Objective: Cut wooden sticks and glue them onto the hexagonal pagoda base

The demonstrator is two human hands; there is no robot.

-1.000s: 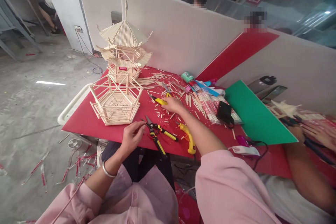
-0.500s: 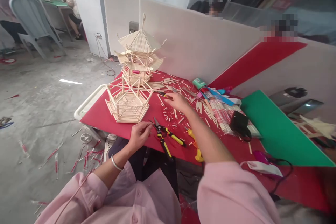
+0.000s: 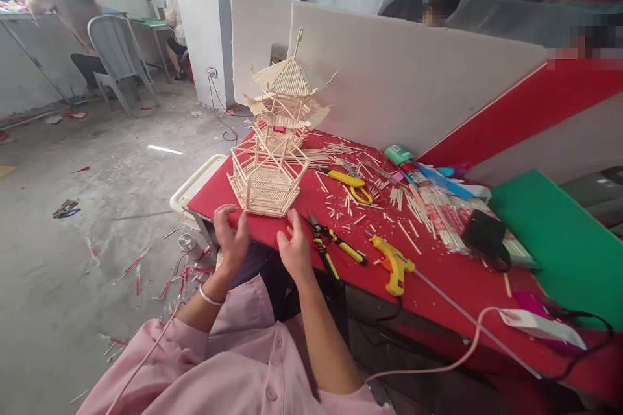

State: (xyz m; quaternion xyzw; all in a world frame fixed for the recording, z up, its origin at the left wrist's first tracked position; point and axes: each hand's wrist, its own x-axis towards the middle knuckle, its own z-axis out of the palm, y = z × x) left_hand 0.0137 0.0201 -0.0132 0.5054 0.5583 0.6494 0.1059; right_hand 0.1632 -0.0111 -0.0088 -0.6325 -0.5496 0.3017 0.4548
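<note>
My left hand [image 3: 231, 240] is open, fingers curved apart, just off the front left corner of a hexagonal railed base made of thin wooden sticks [image 3: 270, 207]. On the other side, my right hand [image 3: 294, 248] is also open, its fingertips close to the base's front right edge; whether they touch it I cannot tell. Neither hand holds anything. Behind the base rises a stick pagoda model [image 3: 289, 81] with tiered roofs. Black-and-yellow cutting pliers [image 3: 325, 248] lie just right of my right hand.
Farther right on the red tabletop [image 3: 438, 301] lie a yellow glue gun [image 3: 393, 264], a yellow-handled tool [image 3: 346, 178], scattered stick offcuts and bagged sticks [image 3: 445, 211]. A pale cable [image 3: 438, 371] crosses the front. A white panel [image 3: 370, 84] stands behind; people sit beyond.
My right hand has drawn back from the yellow-handled tool to the base's front right. My left hand has opened from a pinch and now faces it. The view has turned left.
</note>
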